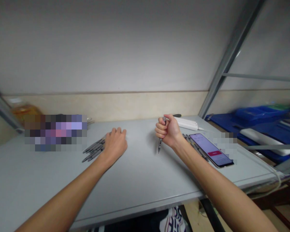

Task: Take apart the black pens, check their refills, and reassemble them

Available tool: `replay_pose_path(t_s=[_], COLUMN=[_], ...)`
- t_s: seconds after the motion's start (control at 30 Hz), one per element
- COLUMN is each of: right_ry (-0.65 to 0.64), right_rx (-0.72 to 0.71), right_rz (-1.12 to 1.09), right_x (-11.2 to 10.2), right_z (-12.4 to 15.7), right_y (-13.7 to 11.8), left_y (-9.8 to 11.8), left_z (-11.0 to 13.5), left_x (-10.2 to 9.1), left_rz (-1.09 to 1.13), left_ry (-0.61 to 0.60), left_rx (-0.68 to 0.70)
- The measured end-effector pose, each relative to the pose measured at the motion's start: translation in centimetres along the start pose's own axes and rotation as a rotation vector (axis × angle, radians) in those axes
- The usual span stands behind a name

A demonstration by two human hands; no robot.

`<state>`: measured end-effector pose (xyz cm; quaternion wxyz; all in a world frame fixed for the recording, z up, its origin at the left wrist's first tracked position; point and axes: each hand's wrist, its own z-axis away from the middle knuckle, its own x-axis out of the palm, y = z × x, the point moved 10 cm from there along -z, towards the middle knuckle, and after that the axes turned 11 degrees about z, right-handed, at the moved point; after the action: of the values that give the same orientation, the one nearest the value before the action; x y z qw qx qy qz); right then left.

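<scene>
My right hand (168,130) is closed in a fist around a grey pen (160,141), just above the grey table. The pen stands nearly upright with its tip down, and my thumb is at its top end. On the left, a bundle of similar pens (94,149) lies slanted on the table. My left hand (116,141) rests over the right end of that bundle with fingers curled down; the fingertips, and anything between them, are hidden. More pens (195,146) lie beyond my right forearm, partly covered by it.
A phone (211,150) with a lit screen lies beside the right-hand pens. Behind it are a white power strip (187,123) and its cable. A bottle of amber liquid (26,112) and a blurred-out item stand back left. Metal posts (219,77) rise at the right, with blue things beyond.
</scene>
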<state>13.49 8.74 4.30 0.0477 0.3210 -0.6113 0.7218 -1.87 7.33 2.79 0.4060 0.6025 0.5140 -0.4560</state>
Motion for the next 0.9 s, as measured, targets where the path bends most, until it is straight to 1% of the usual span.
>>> replay_pose_path(t_s=[0.07, 0.13, 0.23, 0.33, 0.47, 0.6, 0.7, 0.8, 0.87, 0.9], right_ry=[-0.003, 0.021, 0.077, 0.071, 0.035, 0.03, 0.033, 0.094, 0.178, 0.222], right_rx=[0.009, -0.002, -0.109, -0.208, -0.232, -0.257, -0.239, -0.2, -0.205, -0.218], right_rz=[0.006, 0.027, 0.084, 0.146, 0.206, 0.205, 0.234, 0.325, 0.459, 0.562], right_x=[-0.1, -0.3, -0.4, 0.3, 1.2, 1.2, 1.1, 0.4, -0.6, -1.0], right_z=[0.0, -0.1, 0.1, 0.5, 0.7, 0.6, 0.4, 0.3, 0.4, 0.5], right_y=[0.2, 0.3, -0.4, -1.1, -1.2, -1.5, -1.2, -0.7, -0.6, -0.7], left_y=[0.1, 0.1, 0.1, 0.1, -0.1, -0.3, -0.4, -0.5, -0.7, -0.8], left_z=[0.1, 0.1, 0.2, 0.2, 0.2, 0.3, 0.4, 0.4, 0.4, 0.4], left_x=[-0.1, -0.2, -0.1, 0.0, 0.2, 0.1, 0.0, 0.0, 0.1, 0.2], left_rz=[-0.011, -0.018, -0.03, -0.038, -0.039, -0.041, -0.039, -0.037, -0.034, -0.033], left_ry=[0.004, 0.011, 0.016, 0.021, 0.01, -0.012, -0.026, -0.035, -0.047, -0.053], left_rx=[-0.005, -0.004, 0.0, 0.01, 0.006, -0.019, -0.035, -0.036, -0.051, -0.061])
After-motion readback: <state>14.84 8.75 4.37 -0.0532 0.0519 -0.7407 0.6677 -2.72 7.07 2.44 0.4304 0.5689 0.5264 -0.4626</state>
